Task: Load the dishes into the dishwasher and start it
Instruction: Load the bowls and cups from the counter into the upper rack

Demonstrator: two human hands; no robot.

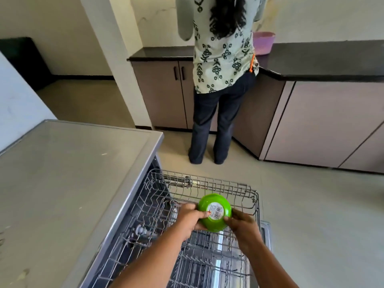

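- Two bare forearms enter from the bottom centre of the frame and meet over the rack (207,246), a pulled-out wire basket filling the lower middle.
- Left hand (190,219): fingers curled round the left edge of the bowl (214,213), thumb lying on its upturned underside close to the label (216,211).
- Right hand (242,225): fingers close together on the bowl's right side, thumb tip pressed to the lower right of the base; both hands hold the bowl.
- The bowl is green, held base-up and tilted toward the viewer, just above the rack's middle; whether it touches the wires cannot be told. A white barcode label sits on its base.
- The rack's far rim runs across the middle of the frame; a lower tier of wires and a shiny door panel (218,265) show through it at bottom centre.
- Dishwasher (72,173): grey flat top filling the lower left, its open front edge alongside the rack's left side.
- Floor (311,204): pale tiles, right and centre.
- A person (222,80) in a patterned top and dark trousers stands at upper centre, back turned, facing the counter (322,59).
- The counter is black-topped over brown cabinets (332,121), upper right; a purple basket (263,42) rests on it beside the person.
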